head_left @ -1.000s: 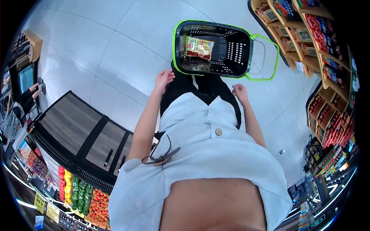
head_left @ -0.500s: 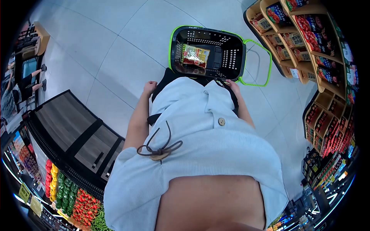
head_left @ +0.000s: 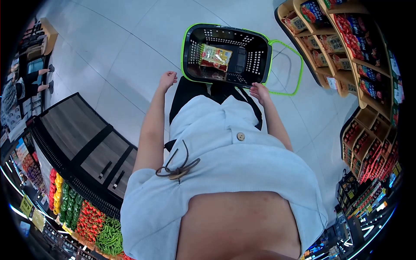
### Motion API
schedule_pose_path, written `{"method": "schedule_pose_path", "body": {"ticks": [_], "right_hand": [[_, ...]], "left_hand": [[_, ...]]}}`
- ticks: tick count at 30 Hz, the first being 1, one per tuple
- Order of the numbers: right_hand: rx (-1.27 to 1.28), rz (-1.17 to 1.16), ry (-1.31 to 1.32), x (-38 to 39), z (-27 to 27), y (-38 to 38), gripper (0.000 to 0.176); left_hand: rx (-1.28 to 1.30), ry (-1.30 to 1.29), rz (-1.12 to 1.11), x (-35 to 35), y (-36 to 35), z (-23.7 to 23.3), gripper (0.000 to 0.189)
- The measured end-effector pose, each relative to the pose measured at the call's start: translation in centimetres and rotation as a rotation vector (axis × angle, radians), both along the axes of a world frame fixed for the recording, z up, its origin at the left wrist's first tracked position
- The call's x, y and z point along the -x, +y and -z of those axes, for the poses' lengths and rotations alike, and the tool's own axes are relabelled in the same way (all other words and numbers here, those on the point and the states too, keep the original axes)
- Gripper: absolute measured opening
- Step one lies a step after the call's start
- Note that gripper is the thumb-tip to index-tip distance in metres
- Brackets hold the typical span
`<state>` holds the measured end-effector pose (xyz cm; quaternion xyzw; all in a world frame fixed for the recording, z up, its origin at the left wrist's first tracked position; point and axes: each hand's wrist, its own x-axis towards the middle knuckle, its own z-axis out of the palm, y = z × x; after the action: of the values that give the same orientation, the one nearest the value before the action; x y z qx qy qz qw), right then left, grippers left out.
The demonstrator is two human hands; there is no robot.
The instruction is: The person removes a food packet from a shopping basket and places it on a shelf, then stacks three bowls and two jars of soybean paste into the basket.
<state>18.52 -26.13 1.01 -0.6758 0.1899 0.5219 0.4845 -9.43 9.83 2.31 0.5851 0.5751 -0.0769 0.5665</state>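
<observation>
A black shopping basket with a green rim stands on the floor in front of my legs. Its green handle is swung out to the right. Inside lie bright plastic food packets, yellow and red. My left hand hangs left of the basket, its fingers loosely bent and slightly apart, with nothing in them. Close by the basket's near right corner is my right hand, fingers partly stretched toward the rim and overlapping it in this view; no object shows in them.
Wooden shelves with packaged goods stand at the right. A dark display stand is at the left, beside green peppers and other vegetables. A person is at the far left. Pale tiles cover the floor.
Both my hands have moved forward, toward the basket; the left one's fingers have loosened from a fist. The basket appears slightly farther up and left in view.
</observation>
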Motion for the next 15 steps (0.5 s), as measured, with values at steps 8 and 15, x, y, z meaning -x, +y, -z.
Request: {"method": "schedule_pose_path", "body": {"ticks": [8, 15], "right_hand": [[0.163, -0.277, -0.147, -1.5, 1.4, -2.5, 0.023], [0.083, -0.027, -0.011, -3.0, 1.5, -4.8, 0.022]], "left_hand": [[0.115, 0.034, 0.007, 0.2, -4.3, 0.5, 0.029], [0.047, 0.169, -0.220, 7.3, -6.6, -0.4, 0.024]]}}
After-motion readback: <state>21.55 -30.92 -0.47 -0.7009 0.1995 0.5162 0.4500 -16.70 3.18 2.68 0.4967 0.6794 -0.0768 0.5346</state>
